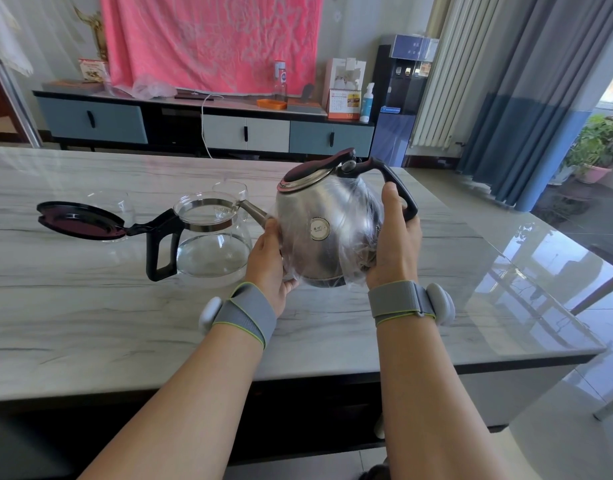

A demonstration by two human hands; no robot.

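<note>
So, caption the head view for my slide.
Left hand and right hand hold a plastic-wrapped steel kettle beside an open glass pot.

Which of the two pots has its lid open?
The glass pot on the table: its black lid is swung back. The plastic-wrapped steel kettle, held by the left hand and the right hand, has its lid down.

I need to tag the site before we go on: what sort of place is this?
Most likely a home living room: a low media cabinet along the far wall, a water dispenser beside it, a potted plant by the curtains, and the marble-look table under the steel kettle.
</note>
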